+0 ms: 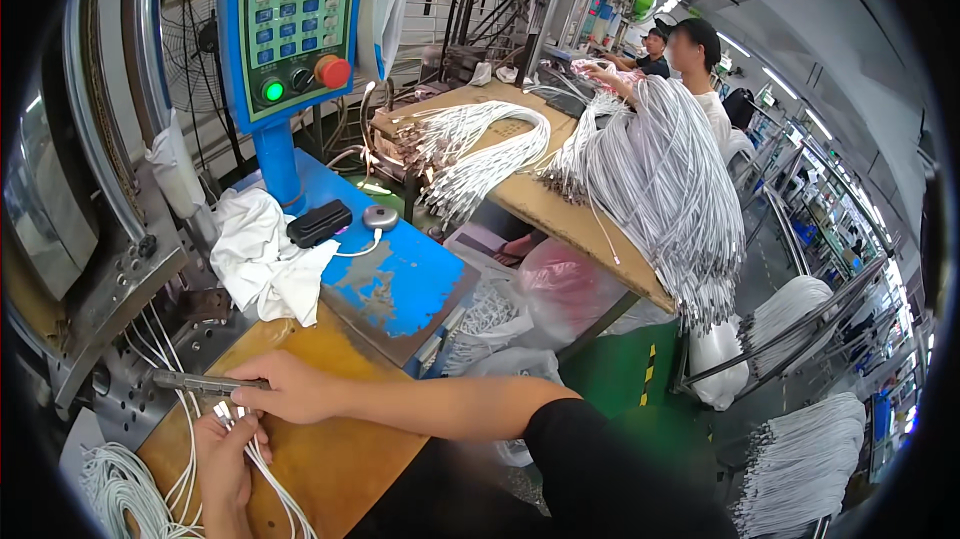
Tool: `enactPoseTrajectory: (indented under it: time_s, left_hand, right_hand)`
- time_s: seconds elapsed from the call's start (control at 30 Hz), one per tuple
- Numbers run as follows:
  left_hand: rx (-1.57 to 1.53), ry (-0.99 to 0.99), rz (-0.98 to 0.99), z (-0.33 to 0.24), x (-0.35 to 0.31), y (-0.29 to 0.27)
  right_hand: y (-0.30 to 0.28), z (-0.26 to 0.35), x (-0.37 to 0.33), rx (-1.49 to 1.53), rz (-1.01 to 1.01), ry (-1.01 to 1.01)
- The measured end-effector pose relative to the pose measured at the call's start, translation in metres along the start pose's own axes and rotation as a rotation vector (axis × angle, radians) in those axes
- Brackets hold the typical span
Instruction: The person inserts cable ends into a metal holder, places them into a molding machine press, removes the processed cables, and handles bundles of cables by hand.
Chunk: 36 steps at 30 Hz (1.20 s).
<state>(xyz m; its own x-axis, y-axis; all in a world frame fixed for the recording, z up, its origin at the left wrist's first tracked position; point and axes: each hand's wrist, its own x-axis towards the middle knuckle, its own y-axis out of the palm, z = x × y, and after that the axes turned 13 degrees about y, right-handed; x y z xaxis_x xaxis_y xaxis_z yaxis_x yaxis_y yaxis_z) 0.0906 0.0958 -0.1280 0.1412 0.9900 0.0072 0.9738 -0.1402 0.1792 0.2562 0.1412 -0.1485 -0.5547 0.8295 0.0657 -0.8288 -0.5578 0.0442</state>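
My left hand [228, 454] is closed around several thin white cables [278, 487], whose white and metal connector ends stick up above the fingers. Just above it, my right hand [290, 387] grips a narrow dark grey metal bar [190, 382] that points left toward the machine. What fine parts the bar has, I cannot make out. Both hands are over a worn yellow-brown board [345, 459]. More white cables run past the bar from the machine bed [205, 334], and a coiled bundle of white cables [120, 484] lies at the lower left.
A blue control panel [300, 29] with a red knob stands behind the board. On the blue table [400, 289] are a white cloth [265, 259], a black case [320, 223] and a round grey device [380, 216]. Cable bundles [670, 169] cover a brown table; two co-workers [695, 59] are beyond.
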Motion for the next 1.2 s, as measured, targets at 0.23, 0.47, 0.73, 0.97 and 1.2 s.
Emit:
enactPoseTrajectory:
  time_s: [0.23,0.47,0.73,0.97,1.2]
  left_hand:
    - [-0.011,-0.017,-0.002,-0.002,0.0,0.001]
    - [0.093,0.13,-0.221,0.009,-0.006,-0.007]
    - [0.048,0.024,-0.064,0.005,-0.008,-0.003]
    - [-0.062,-0.01,-0.107,0.007,-0.008,0.003]
    - [-0.081,0.101,-0.134,0.005,-0.005,-0.001]
  right_hand:
    - [0.003,-0.006,0.004,-0.438,-0.146,-0.306]
    - [-0.013,0.003,0.005,-0.174,-0.127,-0.002]
    - [-0.006,-0.001,0.002,-0.17,0.019,-0.095]
    - [-0.003,-0.003,0.002,-0.431,-0.113,-0.375]
    - [0.001,0.0,0.002,-0.106,-0.023,-0.035]
